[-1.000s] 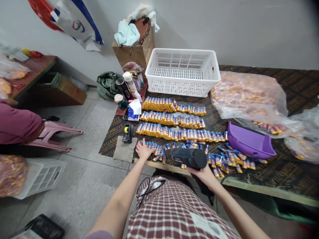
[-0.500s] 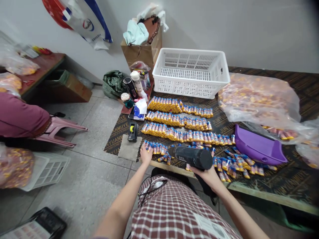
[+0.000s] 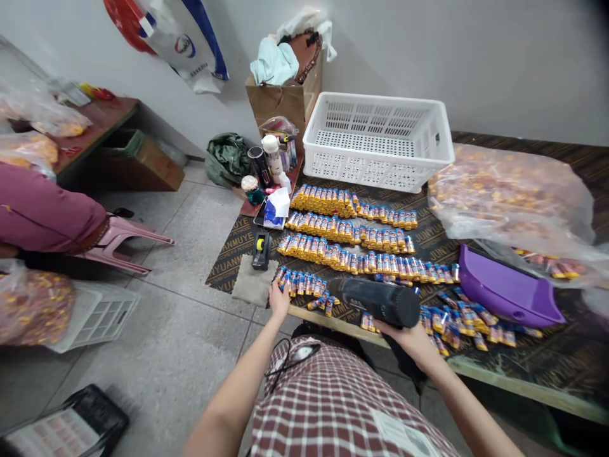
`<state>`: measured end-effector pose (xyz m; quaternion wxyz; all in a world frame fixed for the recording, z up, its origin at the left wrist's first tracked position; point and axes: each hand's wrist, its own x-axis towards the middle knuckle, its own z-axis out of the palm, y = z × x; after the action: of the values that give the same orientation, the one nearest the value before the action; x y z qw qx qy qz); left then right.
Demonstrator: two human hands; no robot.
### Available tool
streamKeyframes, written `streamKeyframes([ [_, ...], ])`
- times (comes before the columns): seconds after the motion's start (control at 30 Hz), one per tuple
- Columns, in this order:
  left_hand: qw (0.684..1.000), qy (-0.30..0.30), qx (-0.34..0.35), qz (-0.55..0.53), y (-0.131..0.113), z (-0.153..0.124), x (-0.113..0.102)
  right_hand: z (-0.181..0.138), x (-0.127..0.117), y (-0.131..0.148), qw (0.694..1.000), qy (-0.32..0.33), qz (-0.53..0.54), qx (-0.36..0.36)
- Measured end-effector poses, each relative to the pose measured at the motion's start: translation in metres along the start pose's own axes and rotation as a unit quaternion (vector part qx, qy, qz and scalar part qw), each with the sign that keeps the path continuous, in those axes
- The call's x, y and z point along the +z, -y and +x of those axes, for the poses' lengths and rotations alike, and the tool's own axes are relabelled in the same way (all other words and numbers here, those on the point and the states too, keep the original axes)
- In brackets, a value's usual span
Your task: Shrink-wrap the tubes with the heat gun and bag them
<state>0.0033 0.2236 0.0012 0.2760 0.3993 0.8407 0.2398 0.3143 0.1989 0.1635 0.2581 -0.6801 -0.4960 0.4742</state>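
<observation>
Small bottles with blue tops and yellow bottoms (image 3: 304, 284) stand in a short row near the table's front edge. At the left end of that row is my left hand (image 3: 280, 299), its thumb and fingers closed around the end bottles. My right hand (image 3: 404, 336) grips the handle of a black heat gun (image 3: 378, 301), whose nozzle points left toward the row. Part of the handle is hidden by my hand and the gun's body. A few loose bottles (image 3: 328, 306) lie between the nozzle and the row.
Longer bottle rows (image 3: 361, 260) lie behind. Loose bottles (image 3: 457, 317) are heaped at right beside a purple scoop (image 3: 511, 289). A white crate (image 3: 375, 168), a filled plastic bag (image 3: 514, 190), a tape dispenser (image 3: 261, 251) and drink flasks (image 3: 272, 155) stand around. A seated person (image 3: 47, 203) is at left.
The whole view has shifted slightly, so the table appears farther right. My left hand stays at the row's left end, and the heat gun keeps nearly the same place over the table.
</observation>
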Motion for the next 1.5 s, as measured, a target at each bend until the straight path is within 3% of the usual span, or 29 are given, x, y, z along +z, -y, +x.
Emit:
streamKeyframes([
  [0.2, 0.998, 0.051, 0.006, 0.031, -0.022, -0.020, 0.021, -0.019, -0.038, -0.014, 0.989, -0.096, 0.061, 0.091],
  [0.3, 0.997, 0.000, 0.023, 0.075, -0.036, -0.032, 0.027, -0.025, -0.045, -0.016, 0.978, -0.115, 0.105, 0.138],
  [0.4, 0.986, -0.037, 0.086, 0.135, -0.053, -0.037, 0.032, -0.028, -0.045, -0.017, 0.968, -0.134, 0.142, 0.157],
  [0.53, 0.964, 0.042, 0.189, 0.185, -0.069, -0.037, 0.044, -0.029, -0.042, -0.015, 0.966, -0.125, 0.138, 0.178],
  [0.67, 0.941, 0.104, 0.255, 0.198, -0.070, -0.045, 0.060, -0.028, -0.039, -0.013, 0.967, -0.125, 0.139, 0.175],
  [0.93, 0.928, 0.181, 0.299, 0.130, -0.080, -0.086, 0.084, -0.025, -0.043, -0.023, 0.966, -0.135, 0.152, 0.160],
  [1.0, 0.920, 0.179, 0.329, 0.115, -0.080, -0.084, 0.076, -0.024, -0.042, -0.023, 0.967, -0.127, 0.151, 0.163],
  [1.07, 0.927, 0.139, 0.329, 0.115, -0.073, -0.073, 0.060, -0.023, -0.040, -0.019, 0.970, -0.115, 0.146, 0.158],
  [1.23, 0.971, -0.007, 0.194, 0.138, -0.023, -0.030, 0.007, -0.024, -0.036, -0.011, 0.991, -0.040, 0.027, 0.122],
  [1.4, 0.983, -0.027, 0.129, 0.124, 0.028, -0.013, -0.027, -0.021, -0.028, 0.000, 0.994, 0.048, -0.067, 0.068],
  [1.5, 0.987, -0.027, 0.118, 0.109, 0.042, -0.016, -0.032, -0.015, -0.019, 0.008, 0.996, 0.021, -0.083, 0.007],
])
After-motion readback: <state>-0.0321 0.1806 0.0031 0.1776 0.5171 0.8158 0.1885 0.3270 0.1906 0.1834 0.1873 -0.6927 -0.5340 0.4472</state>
